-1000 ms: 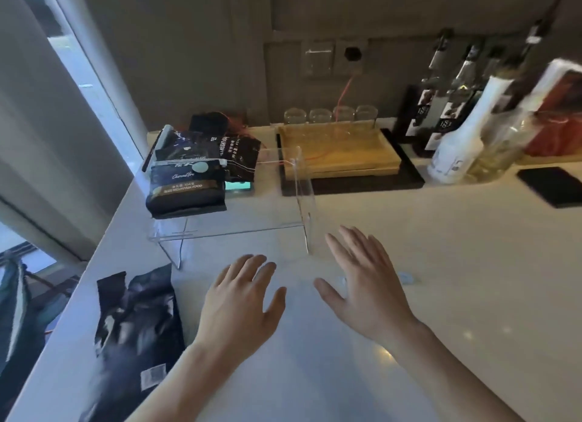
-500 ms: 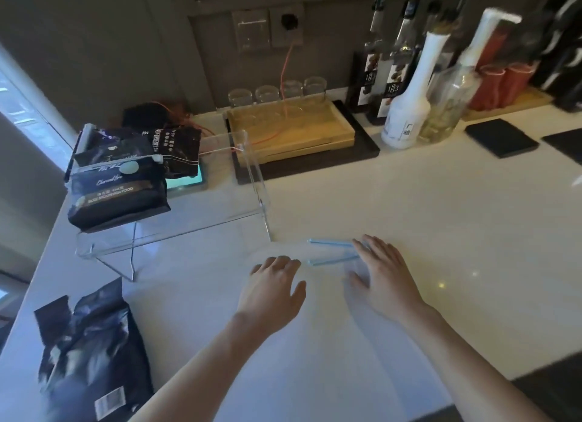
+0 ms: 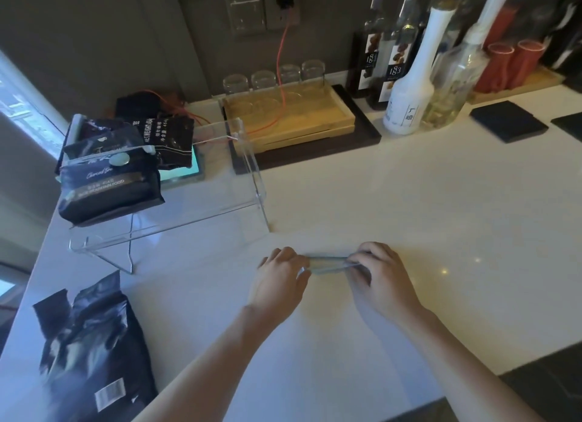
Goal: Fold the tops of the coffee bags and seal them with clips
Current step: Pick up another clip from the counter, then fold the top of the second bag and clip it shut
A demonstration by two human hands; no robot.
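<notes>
Gripping clip (image 3: 329, 264) ends, both hands (image 3: 278, 279) mid-counter (image 3: 409, 201).

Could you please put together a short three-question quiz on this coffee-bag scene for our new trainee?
1. True or false: both hands grip the pale blue clip.
2. Where does the open coffee bag lie? A) on the acrylic stand B) on the counter, near left C) on the wooden tray
3. How many upturned glasses stand behind the wooden tray?

Key:
1. True: left hand and right hand each hold one end.
2. B.
3. Four.
</notes>
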